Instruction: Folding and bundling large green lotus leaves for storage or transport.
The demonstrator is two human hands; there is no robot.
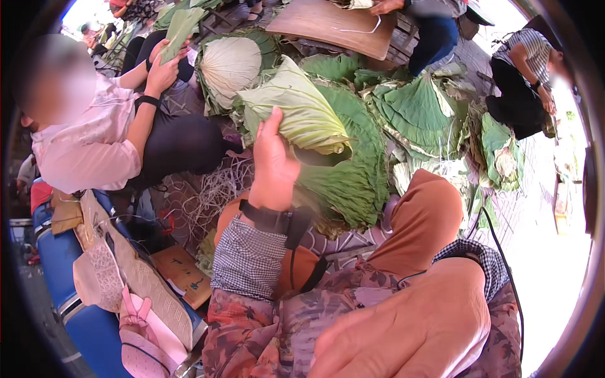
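Note:
My left hand (pixel 275 165) is raised before me and grips the lower edge of a pale green folded leaf (pixel 302 111), probably a lotus leaf, with the thumb on its near face. Beneath it a stack of large dark green leaves (pixel 347 189) spreads over the ground between my knees. My right hand (pixel 411 321) is close to the camera, low on the right, with its back towards me. Its fingertips are out of sight, so whether it holds anything cannot be told.
To the left a seated person (pixel 94 137) holds a folded leaf (pixel 182 30). More leaf bundles (pixel 416 108) lie ahead, below a wooden board (pixel 331 28). Loose pale strings (pixel 212 193) cover the ground. Hats (pixel 142 330) rest on blue seats (pixel 61 264). A black cable (pixel 508 269) hangs right.

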